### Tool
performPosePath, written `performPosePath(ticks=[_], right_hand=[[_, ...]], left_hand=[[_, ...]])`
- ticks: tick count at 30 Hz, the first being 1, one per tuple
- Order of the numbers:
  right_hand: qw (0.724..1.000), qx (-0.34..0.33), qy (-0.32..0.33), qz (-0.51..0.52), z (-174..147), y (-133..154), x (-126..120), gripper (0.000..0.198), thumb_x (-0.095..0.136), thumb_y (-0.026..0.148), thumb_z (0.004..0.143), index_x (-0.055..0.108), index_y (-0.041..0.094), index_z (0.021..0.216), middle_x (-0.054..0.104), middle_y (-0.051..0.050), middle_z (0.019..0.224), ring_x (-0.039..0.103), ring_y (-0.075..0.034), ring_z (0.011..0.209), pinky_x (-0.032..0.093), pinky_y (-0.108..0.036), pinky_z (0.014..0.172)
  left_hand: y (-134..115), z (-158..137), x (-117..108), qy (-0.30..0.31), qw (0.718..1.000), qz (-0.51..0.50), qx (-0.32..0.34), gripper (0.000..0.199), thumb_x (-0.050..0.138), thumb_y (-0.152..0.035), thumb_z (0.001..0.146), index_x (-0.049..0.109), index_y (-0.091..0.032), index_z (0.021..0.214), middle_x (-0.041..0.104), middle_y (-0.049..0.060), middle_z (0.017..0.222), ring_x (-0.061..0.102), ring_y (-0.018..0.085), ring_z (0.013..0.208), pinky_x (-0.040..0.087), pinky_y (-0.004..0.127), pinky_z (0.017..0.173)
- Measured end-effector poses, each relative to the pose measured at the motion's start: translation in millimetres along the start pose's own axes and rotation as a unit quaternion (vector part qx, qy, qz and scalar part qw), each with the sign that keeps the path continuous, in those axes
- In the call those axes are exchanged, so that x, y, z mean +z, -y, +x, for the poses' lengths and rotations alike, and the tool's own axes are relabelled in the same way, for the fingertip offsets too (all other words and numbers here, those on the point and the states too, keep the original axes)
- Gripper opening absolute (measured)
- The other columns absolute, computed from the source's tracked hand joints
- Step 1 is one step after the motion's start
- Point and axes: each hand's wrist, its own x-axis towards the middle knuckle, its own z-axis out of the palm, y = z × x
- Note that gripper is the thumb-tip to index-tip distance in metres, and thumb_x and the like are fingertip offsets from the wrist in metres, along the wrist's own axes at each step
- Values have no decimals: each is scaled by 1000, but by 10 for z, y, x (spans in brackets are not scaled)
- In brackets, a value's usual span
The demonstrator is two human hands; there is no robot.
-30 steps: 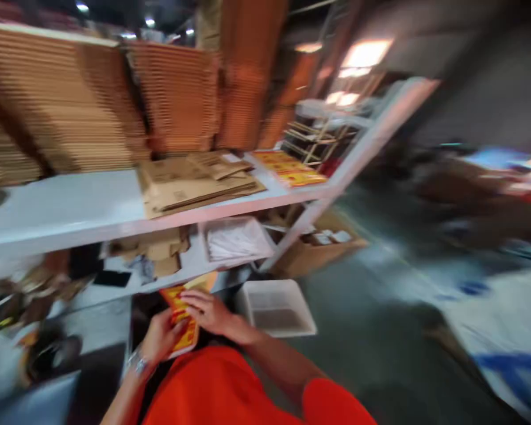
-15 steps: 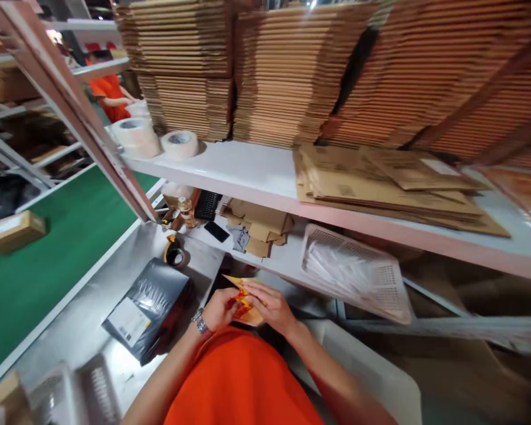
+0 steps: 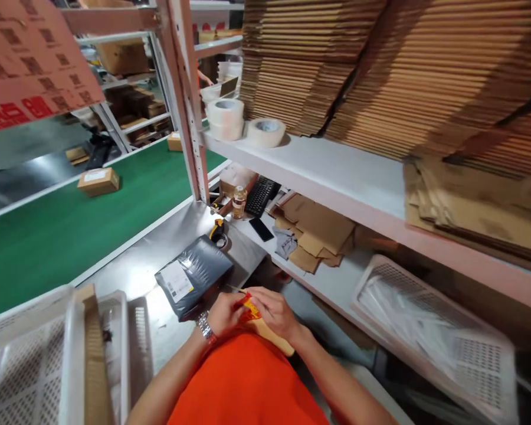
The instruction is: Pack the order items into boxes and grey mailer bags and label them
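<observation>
Close to my body, my left hand (image 3: 225,314) and my right hand (image 3: 275,313) are both closed on a small red-and-yellow printed piece (image 3: 251,309). Its exact kind is too small to make out, and the fingers cover much of it. A flat tan piece (image 3: 272,337), like card or a paper envelope, sticks out below my right hand; I cannot tell whether the two are joined. Left of my hands, a dark plastic-wrapped parcel (image 3: 203,268) with a white label lies on the metal table (image 3: 159,236). A tape dispenser (image 3: 219,235) touches or nearly touches its far corner.
White baskets (image 3: 30,354) stand at lower left; another basket (image 3: 482,366) is at lower right. A green conveyor (image 3: 128,218) carries small boxes. The shelf (image 3: 336,171) ahead holds tape rolls (image 3: 225,121) and stacked cardboard (image 3: 416,77). Beneath it are a phone (image 3: 261,229) and keyboard (image 3: 262,195).
My view has swung left, so the shelf and parcel sit farther right, and the left baskets show more. Both hands keep hold of the red-and-yellow piece; the tan piece now shows lower, under my right hand.
</observation>
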Motion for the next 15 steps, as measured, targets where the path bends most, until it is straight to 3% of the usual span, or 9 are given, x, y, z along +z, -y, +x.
performPosePath(ticks=[5,9,15], right_hand=[[999,2,-37,1,167,130,274,26,61,24,111,80,27,128,87,-7,111,85,-22,96,72,-32,89],[1000,-8,-16,-11,279,200,431,28,56,20,111,80,27,123,87,-6,111,85,-22,99,71,-33,90],[999,14,3,-36,463,283,651,27,51,24,113,78,24,113,85,-6,99,83,-21,88,69,-32,80]], left_hand=[[8,-187,-210,-55,998,-11,-24,14,64,-11,91,77,-15,94,76,2,85,63,16,77,49,27,78],[61,-285,-345,-64,997,-14,-39,9,64,-11,88,71,-15,85,68,-1,77,53,14,72,44,26,73],[153,-365,-532,-83,995,-15,-48,13,62,-14,90,68,-16,79,61,-2,74,48,14,71,42,28,71]])
